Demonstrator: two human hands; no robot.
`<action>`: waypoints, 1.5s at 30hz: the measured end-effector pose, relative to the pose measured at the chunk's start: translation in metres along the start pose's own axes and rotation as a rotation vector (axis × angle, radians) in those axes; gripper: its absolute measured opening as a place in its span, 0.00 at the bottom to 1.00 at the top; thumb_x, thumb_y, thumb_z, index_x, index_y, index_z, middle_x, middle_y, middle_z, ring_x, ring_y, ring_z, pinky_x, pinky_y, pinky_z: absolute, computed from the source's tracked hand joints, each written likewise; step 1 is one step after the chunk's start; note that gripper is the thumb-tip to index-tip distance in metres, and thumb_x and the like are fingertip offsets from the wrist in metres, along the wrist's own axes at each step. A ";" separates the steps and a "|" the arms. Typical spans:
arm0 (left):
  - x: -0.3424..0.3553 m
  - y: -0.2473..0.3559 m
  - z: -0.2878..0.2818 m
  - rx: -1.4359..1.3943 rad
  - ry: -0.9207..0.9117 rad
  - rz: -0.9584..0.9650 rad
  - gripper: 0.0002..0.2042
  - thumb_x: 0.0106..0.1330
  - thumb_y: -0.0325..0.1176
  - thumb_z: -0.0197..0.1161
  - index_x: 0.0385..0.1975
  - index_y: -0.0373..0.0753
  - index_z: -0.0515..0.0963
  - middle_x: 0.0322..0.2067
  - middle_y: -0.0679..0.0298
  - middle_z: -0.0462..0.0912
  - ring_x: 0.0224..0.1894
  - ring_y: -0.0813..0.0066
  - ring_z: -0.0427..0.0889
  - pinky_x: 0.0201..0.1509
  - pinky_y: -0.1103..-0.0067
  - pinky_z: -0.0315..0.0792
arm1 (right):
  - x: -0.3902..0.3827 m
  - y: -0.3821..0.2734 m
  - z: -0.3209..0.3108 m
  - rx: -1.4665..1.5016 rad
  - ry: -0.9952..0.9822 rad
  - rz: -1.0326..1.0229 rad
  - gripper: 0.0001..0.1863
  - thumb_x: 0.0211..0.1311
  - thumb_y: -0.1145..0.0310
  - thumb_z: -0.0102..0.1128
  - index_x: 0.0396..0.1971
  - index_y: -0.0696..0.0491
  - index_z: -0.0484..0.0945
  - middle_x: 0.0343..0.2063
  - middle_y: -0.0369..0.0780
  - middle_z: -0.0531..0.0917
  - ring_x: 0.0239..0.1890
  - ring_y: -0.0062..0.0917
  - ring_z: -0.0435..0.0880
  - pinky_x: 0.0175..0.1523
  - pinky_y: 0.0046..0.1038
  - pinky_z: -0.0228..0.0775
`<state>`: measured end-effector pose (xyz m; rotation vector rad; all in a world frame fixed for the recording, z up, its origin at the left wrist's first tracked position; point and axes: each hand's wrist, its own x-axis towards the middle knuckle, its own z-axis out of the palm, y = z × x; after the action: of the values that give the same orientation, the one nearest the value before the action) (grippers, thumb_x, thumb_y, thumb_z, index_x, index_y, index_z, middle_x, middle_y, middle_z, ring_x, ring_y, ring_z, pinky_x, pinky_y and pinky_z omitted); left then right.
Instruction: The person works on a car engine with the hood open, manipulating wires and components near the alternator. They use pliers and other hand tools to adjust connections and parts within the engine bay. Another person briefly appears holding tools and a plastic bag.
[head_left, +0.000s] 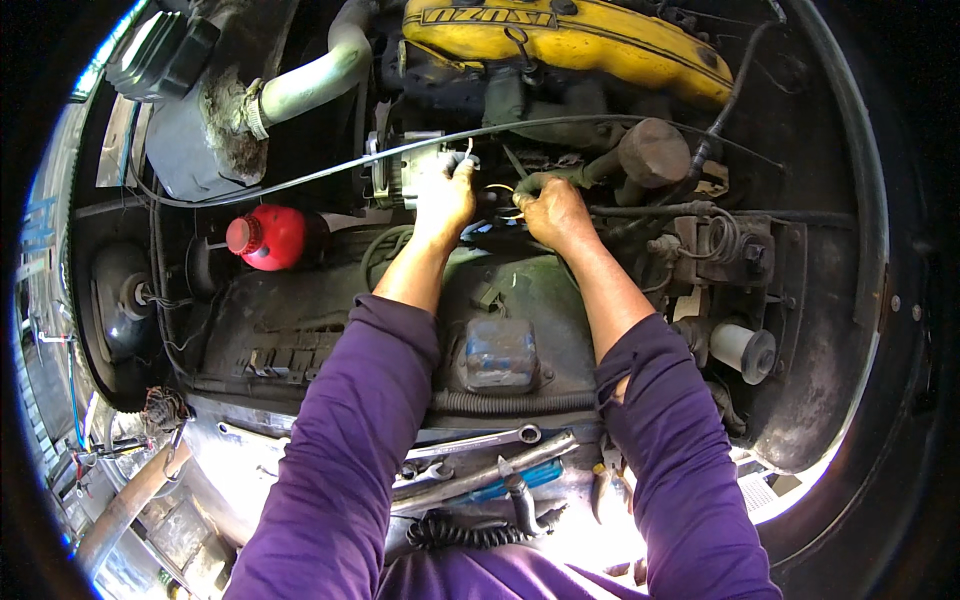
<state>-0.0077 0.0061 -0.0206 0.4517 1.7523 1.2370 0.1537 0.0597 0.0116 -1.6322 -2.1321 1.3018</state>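
Observation:
Both my hands reach into an engine bay, close together. My left hand (447, 195) is closed at the back of a silver alternator (408, 165), its thumb and fingers curled together; what they grip is too small to make out. Just to its right, my right hand (553, 212) pinches a thin yellow-orange wire (499, 187), which loops across the gap between the hands. A long thin dark cable (330, 178) arches over, passing above both hands. The fingertips of my right hand are partly hidden by its own knuckles.
A yellow engine cover (580, 45) lies beyond my hands. A red-capped bottle (275, 238) and a metal air pipe (310, 75) are at left. Nearer me sits a worn blue-grey box (500, 352). Combination wrenches (480, 441) and pliers (520, 497) lie along the front ledge.

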 end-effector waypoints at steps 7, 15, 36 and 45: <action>-0.017 0.016 -0.002 0.593 -0.002 0.313 0.10 0.65 0.33 0.62 0.41 0.34 0.77 0.37 0.46 0.83 0.43 0.50 0.82 0.50 0.65 0.74 | 0.002 -0.001 -0.002 -0.067 0.106 -0.081 0.10 0.59 0.65 0.66 0.36 0.55 0.84 0.37 0.50 0.87 0.44 0.47 0.85 0.49 0.42 0.76; -0.015 0.038 -0.004 0.477 -0.162 0.316 0.16 0.57 0.33 0.68 0.42 0.32 0.81 0.40 0.45 0.85 0.46 0.50 0.84 0.52 0.66 0.75 | 0.009 0.003 -0.003 -0.119 0.124 -0.058 0.11 0.59 0.64 0.67 0.38 0.53 0.84 0.37 0.49 0.87 0.44 0.46 0.86 0.49 0.42 0.76; 0.003 0.009 -0.007 0.025 -0.226 -0.075 0.08 0.64 0.32 0.63 0.37 0.34 0.82 0.31 0.59 0.85 0.33 0.69 0.82 0.40 0.75 0.75 | 0.005 -0.012 -0.011 -0.039 0.016 -0.101 0.10 0.59 0.67 0.66 0.35 0.58 0.85 0.30 0.47 0.87 0.34 0.36 0.86 0.44 0.34 0.76; 0.009 0.010 -0.024 0.413 0.357 0.270 0.12 0.64 0.35 0.64 0.35 0.30 0.84 0.29 0.48 0.86 0.33 0.56 0.86 0.43 0.68 0.76 | 0.008 0.001 -0.015 -0.165 0.073 0.068 0.11 0.57 0.65 0.66 0.34 0.56 0.87 0.37 0.52 0.87 0.43 0.48 0.86 0.51 0.42 0.78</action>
<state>-0.0339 0.0037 -0.0142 0.7634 2.3287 1.1905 0.1597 0.0746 0.0175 -1.7998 -2.2108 1.0906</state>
